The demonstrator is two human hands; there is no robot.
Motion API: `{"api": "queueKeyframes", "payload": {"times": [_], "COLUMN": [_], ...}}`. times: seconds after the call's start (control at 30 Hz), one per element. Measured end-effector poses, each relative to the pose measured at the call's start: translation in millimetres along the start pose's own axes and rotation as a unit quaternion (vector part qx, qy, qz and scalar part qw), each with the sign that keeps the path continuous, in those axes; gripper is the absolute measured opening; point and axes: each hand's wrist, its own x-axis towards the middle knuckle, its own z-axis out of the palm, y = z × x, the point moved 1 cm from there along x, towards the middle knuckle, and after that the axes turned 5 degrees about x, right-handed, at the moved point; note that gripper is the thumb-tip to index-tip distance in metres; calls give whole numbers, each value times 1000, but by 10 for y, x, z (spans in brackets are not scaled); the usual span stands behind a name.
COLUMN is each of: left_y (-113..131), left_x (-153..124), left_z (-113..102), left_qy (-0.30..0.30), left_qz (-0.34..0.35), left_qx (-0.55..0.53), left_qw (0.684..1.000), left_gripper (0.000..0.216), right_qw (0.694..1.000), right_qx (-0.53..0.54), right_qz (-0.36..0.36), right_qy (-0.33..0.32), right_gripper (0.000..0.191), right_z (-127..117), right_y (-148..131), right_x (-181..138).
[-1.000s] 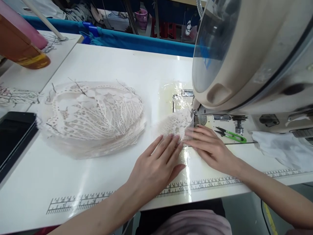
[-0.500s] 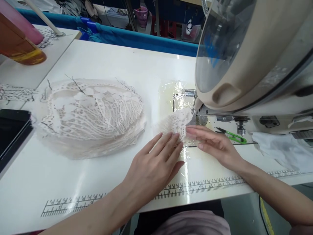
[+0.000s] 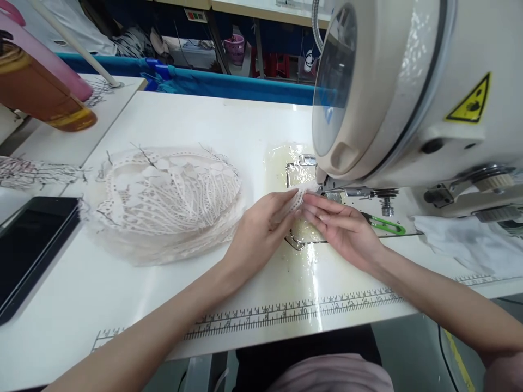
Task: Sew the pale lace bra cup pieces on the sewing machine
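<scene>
Between both hands a small piece of white lace [image 3: 300,197] is held up, just left of the sewing machine's needle area. My left hand [image 3: 265,226] is closed on its left side, thumb and fingers pinching it. My right hand [image 3: 345,228] grips the lace's right edge with its fingertips. Most of the piece is hidden by the fingers. The sewing machine [image 3: 368,98] rises right behind my hands. To the left lies a pile of white lace pieces [image 3: 175,201] with dark thread ends.
Green-handled thread snips [image 3: 386,225] lie on the machine bed, and a white cloth [image 3: 457,245] is to their right. A black phone [image 3: 36,245] lies at the left. Bottles stand behind it, an amber one [image 3: 49,92] foremost. A printed ruler [image 3: 286,316] runs along the table's front.
The lace was flat on the machine bed under my left fingers; now it is lifted and pinched by both hands. My left hand has curled round it. The view has shifted.
</scene>
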Motion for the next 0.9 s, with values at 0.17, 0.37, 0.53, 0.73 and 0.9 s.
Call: {"api": "queueKeyframes", "payload": {"times": [0.17, 0.37, 0.53, 0.73, 0.9], "left_y": [-18, -41, -57, -45, -29], "left_x": [-26, -30, -37, -43, -44], "left_z": [16, 44, 53, 51, 37], "left_qy": [5, -4, -6, -10, -13], "left_qz": [-21, 5, -5, -28, -47], "left_qx": [-44, -28, -23, -45, -63], "left_qw": [999, 1000, 1000, 999, 997], "left_gripper": [46, 52, 52, 54, 56], "right_qw": [992, 982, 975, 970, 972], "right_qx": [114, 175, 208, 231, 222], "right_qz": [34, 50, 49, 56, 60], "right_qy": [36, 48, 53, 52, 49], "right_gripper": [34, 33, 27, 28, 29], "right_z": [33, 52, 75, 84, 83], "right_y": [0, -17, -33, -38, -36], "right_x": [17, 13, 21, 25, 21]}}
